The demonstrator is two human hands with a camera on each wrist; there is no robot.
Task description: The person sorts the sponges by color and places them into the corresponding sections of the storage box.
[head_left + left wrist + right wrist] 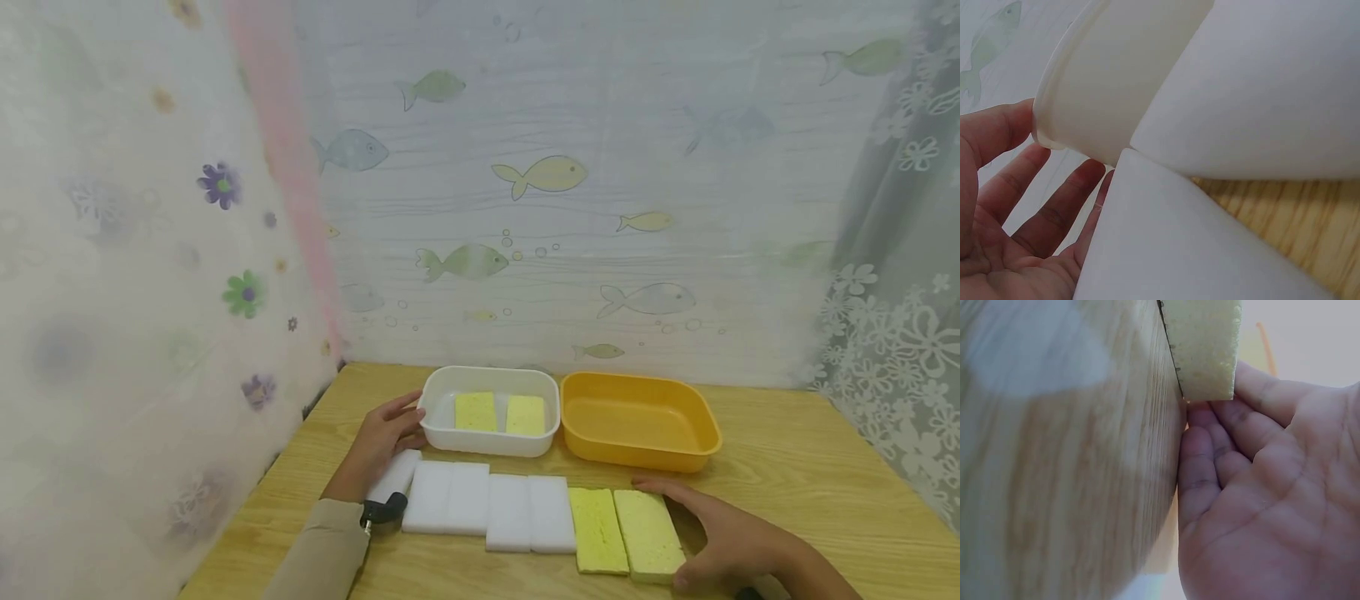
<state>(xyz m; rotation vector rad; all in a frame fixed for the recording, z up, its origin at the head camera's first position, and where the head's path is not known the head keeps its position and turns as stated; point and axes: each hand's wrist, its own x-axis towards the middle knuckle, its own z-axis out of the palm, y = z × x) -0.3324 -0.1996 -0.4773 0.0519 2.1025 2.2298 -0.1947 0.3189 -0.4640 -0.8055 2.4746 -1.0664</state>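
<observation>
Two yellow sponges (500,413) already lie side by side in the white tub (450,439), so by my reading you are partway through sorting. The orange tub (693,457) beside it holds nothing yet. Left on the bench (810,483) is a row in front of the tubs: white sponges (487,504) on your left, then two more yellow ones (626,533) on your right, all touching or nearly so.

Your left hand (382,442) rests against the white tub's near left corner, thumb on the rim and fingers (1054,206) straight beneath it, not curled round anything. One white sponge lies just under that hand.

Your right hand (731,533) lies flat on the bench against the right edge of the outermost yellow sponge, fingers (1210,462) relaxed and touching its side, gripping nothing.

The yellow sponges look thin, rectangular and pitted, with a rough pale surface. The white ones are smooth, thicker blocks.
</observation>
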